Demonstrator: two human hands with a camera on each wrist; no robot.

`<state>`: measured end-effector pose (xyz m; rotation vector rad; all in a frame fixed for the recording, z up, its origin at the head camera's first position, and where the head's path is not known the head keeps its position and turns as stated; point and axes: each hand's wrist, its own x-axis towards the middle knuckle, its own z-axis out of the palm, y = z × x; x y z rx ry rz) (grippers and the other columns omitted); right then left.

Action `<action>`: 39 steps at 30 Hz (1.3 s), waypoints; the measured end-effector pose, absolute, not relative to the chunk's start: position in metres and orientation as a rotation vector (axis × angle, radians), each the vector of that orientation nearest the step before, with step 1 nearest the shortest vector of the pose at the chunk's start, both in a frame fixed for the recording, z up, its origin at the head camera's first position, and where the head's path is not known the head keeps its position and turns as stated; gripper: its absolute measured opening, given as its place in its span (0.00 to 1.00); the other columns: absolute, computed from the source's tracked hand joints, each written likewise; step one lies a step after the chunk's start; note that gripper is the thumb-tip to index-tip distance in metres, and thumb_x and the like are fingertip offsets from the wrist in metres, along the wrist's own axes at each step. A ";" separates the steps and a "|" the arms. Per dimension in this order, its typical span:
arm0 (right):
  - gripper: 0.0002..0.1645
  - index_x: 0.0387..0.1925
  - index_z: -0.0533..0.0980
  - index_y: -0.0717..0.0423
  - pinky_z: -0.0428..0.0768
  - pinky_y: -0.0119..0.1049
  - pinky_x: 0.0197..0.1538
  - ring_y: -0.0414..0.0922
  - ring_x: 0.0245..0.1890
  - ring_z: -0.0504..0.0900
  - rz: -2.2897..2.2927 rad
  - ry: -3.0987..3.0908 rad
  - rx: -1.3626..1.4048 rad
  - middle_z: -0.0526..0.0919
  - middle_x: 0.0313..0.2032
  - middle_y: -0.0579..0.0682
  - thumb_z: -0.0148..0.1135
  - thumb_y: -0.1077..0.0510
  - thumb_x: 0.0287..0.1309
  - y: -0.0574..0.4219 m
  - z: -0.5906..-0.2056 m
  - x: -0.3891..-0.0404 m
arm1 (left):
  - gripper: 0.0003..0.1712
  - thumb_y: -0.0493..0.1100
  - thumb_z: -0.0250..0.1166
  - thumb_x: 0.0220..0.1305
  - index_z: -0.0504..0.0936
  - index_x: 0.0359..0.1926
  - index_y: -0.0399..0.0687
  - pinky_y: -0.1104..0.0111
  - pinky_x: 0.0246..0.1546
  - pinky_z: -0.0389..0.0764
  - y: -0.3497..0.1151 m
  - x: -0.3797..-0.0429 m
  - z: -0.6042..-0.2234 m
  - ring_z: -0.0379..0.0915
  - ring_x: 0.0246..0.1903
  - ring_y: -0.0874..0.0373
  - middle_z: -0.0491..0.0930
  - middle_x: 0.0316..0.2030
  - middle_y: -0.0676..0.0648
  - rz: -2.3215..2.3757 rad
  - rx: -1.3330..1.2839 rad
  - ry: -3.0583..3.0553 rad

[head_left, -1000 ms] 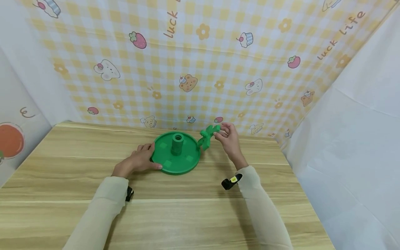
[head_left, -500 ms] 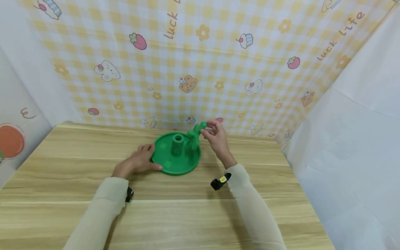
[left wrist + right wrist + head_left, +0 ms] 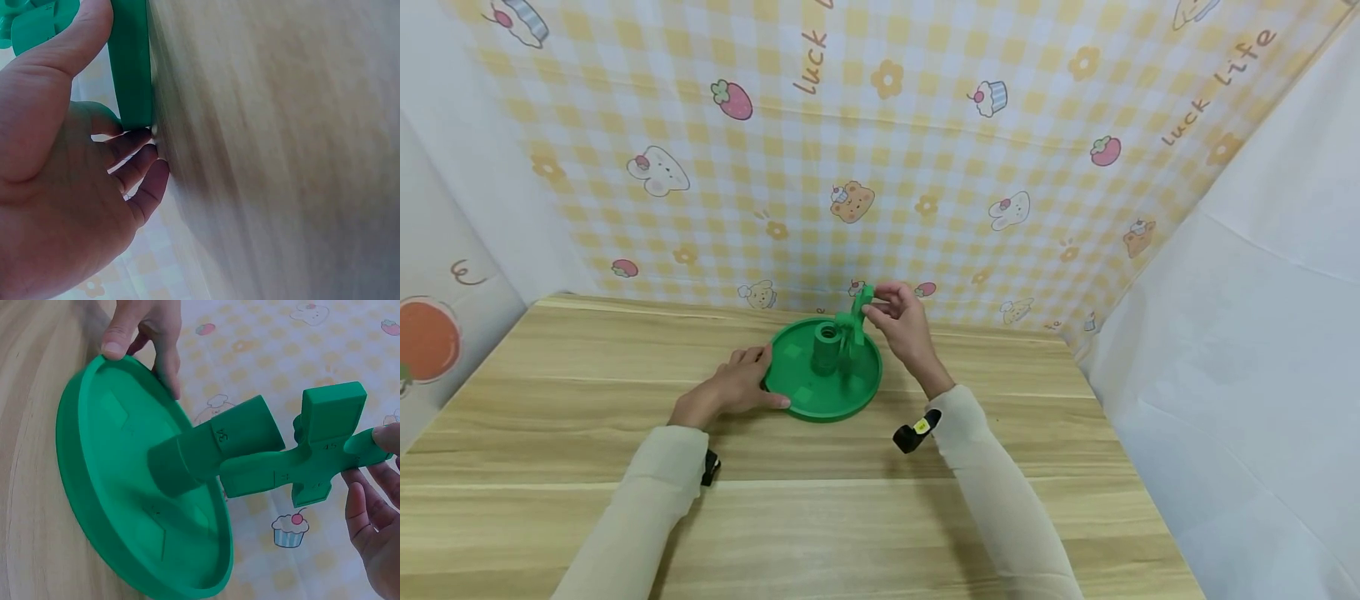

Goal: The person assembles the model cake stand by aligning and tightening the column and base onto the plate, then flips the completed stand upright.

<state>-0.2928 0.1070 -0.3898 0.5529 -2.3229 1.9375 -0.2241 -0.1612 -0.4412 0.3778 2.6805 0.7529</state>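
Observation:
A round green base with a raised rim rests on the table, and a short hollow post stands at its middle. My left hand holds the base by its left rim, thumb over the edge and fingers along the side. Over the base's right half, my right hand pinches a green cross-shaped piece with stubby arms and small engraved numbers. In the right wrist view, one arm of that piece overlaps the post just below its open top. Diamond-shaped marks show on the base's floor.
The wood-grain table reaches back to a yellow checked cloth with cartoon prints. White cloth hangs along the right side. Black wrist cameras sit under both cuffs.
My right hand has carried the cross-shaped piece leftward, from beyond the base's right rim to beside the post, and it now appears more upright. My left hand and the base have stayed put.

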 end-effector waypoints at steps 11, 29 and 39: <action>0.13 0.49 0.76 0.72 0.80 0.53 0.54 0.62 0.54 0.81 1.768 -2.373 0.710 0.79 0.54 0.68 0.62 0.69 0.63 0.096 -0.387 -0.290 | 0.62 0.60 0.67 0.63 0.40 0.75 0.25 0.35 0.68 0.48 -0.162 -0.224 -0.442 0.37 0.71 0.27 0.44 0.74 0.25 0.761 0.381 2.677; 0.14 0.51 0.82 0.59 0.81 0.44 0.53 0.50 0.54 0.81 1.281 -2.540 1.014 0.84 0.53 0.55 0.63 0.65 0.65 0.082 -0.383 -0.287 | 0.63 0.61 0.67 0.63 0.39 0.75 0.25 0.34 0.68 0.47 -0.162 -0.225 -0.443 0.36 0.71 0.27 0.43 0.74 0.25 0.767 0.381 2.663; 0.21 0.63 0.77 0.53 0.73 0.48 0.65 0.51 0.64 0.72 1.144 -2.674 1.088 0.77 0.63 0.53 0.56 0.61 0.71 0.085 -0.385 -0.290 | 0.63 0.60 0.67 0.63 0.39 0.75 0.26 0.34 0.68 0.46 -0.164 -0.225 -0.442 0.36 0.71 0.27 0.42 0.74 0.25 0.771 0.375 2.661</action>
